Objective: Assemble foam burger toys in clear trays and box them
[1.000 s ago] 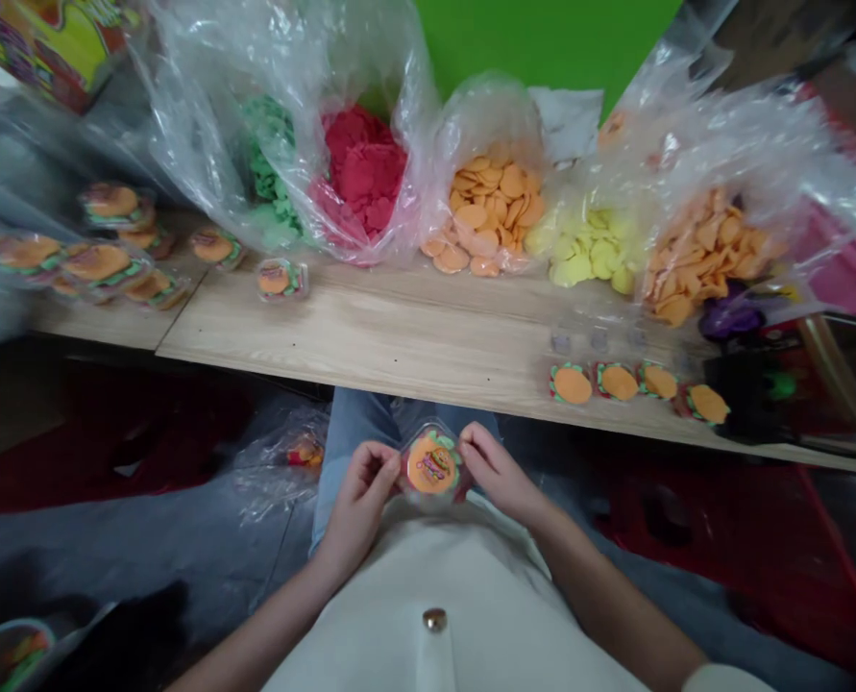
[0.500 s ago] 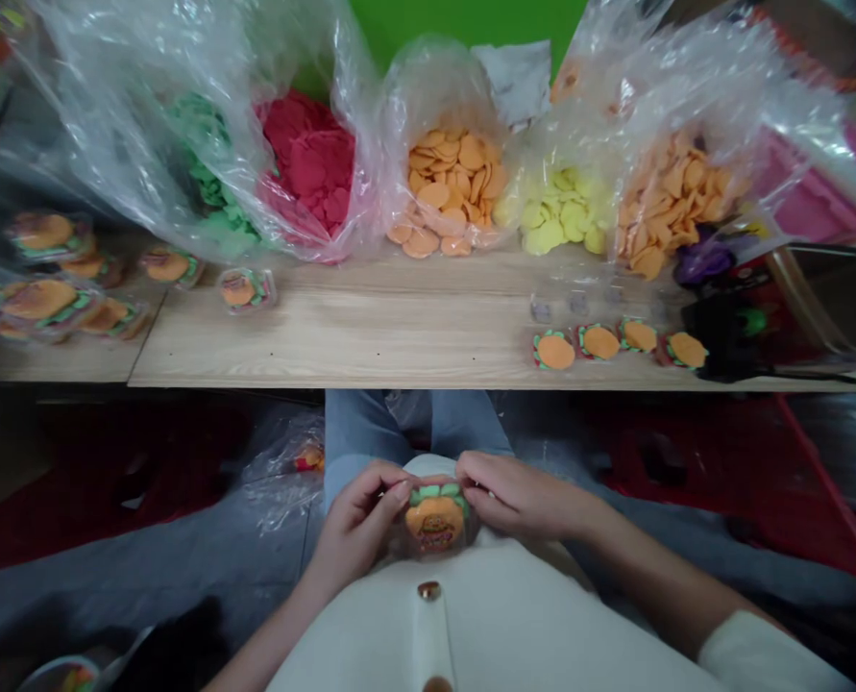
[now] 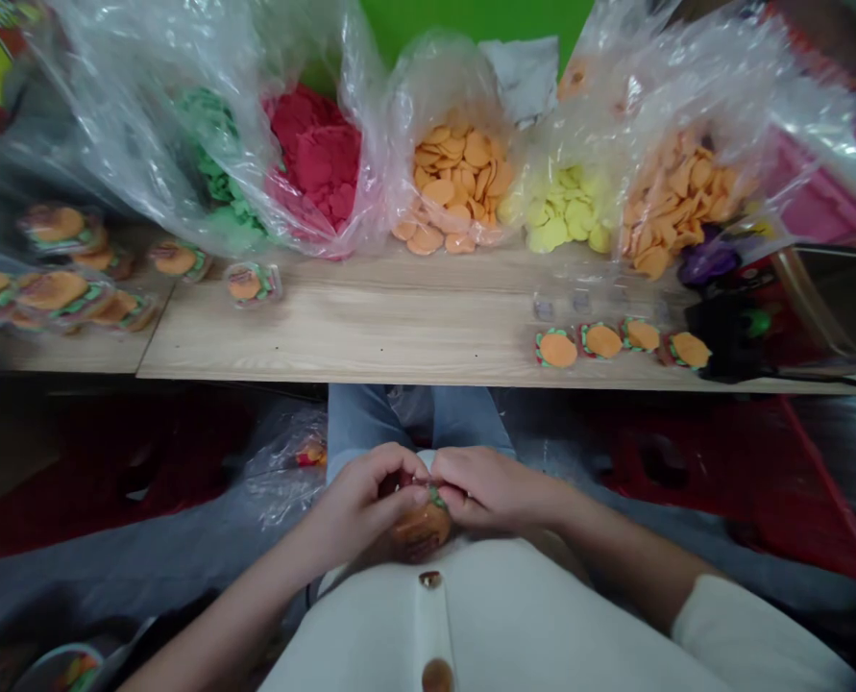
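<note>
A toy burger in a clear plastic case [image 3: 422, 531] is held over my lap, its orange bun facing up and a bit of green showing at the far side. My left hand [image 3: 380, 490] grips its far left edge between thumb and fingers. On the far right edge, my right hand [image 3: 475, 487] pinches with thumb and curled forefinger. The two hands nearly touch and cover much of the case's far rim. Beyond them on the table [image 3: 355, 327], similar burgers in open clear cases [image 3: 557, 348] stand in a row at the right.
Plastic bags of green pieces [image 3: 215, 154], red pieces [image 3: 316, 154], orange discs [image 3: 463, 183], yellow pieces [image 3: 568, 207] and more orange pieces [image 3: 679, 207] line the back. Cased burgers [image 3: 60, 288] pile up at the left. Red stools [image 3: 730, 481] stand below.
Both hands have drawn closer together along the case's far edge. The burger has tilted and turned slightly, and more of it is now covered by my fingers.
</note>
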Demonstrator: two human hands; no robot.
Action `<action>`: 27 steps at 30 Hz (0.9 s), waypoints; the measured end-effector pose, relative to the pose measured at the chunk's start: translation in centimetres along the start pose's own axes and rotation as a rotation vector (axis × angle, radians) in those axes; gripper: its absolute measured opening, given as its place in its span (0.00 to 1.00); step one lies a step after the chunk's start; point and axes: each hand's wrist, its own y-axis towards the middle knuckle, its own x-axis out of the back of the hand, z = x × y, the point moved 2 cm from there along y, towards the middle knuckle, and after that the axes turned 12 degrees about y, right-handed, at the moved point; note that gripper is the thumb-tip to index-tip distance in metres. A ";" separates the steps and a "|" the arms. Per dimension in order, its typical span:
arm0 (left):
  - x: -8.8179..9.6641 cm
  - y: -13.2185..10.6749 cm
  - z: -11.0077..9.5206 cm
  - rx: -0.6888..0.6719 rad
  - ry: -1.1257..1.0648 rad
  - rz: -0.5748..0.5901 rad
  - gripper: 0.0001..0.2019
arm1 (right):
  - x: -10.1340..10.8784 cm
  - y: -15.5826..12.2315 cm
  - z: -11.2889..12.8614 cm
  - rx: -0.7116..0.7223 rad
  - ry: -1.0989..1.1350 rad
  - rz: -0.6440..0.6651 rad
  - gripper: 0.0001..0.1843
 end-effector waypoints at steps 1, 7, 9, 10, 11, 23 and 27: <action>-0.1 0.3 0.1 0.027 -0.013 -0.023 0.06 | 0.1 0.1 0.0 -0.023 0.028 -0.004 0.06; -1.1 1.1 2.4 0.231 -0.293 -0.317 0.10 | -1.3 -0.9 -1.7 -0.191 0.256 -0.138 0.04; -1.0 1.2 2.8 0.241 -0.375 -0.428 0.10 | -1.7 -0.9 -2.2 -0.209 0.282 -0.245 0.05; -0.8 1.2 2.9 0.231 -0.379 -0.475 0.10 | -1.7 -0.9 -2.3 -0.203 0.294 -0.296 0.05; -0.6 1.2 2.8 0.210 -0.356 -0.506 0.10 | -1.6 -0.8 -2.4 -0.188 0.298 -0.336 0.05; -0.6 -0.1 3.1 -0.059 0.062 -0.243 0.07 | -2.1 -1.6 -2.8 -0.067 0.076 -0.195 0.02; -0.7 -0.4 3.2 -0.074 0.134 -0.195 0.07 | -2.8 -1.6 -2.8 -0.017 -0.010 -0.133 0.04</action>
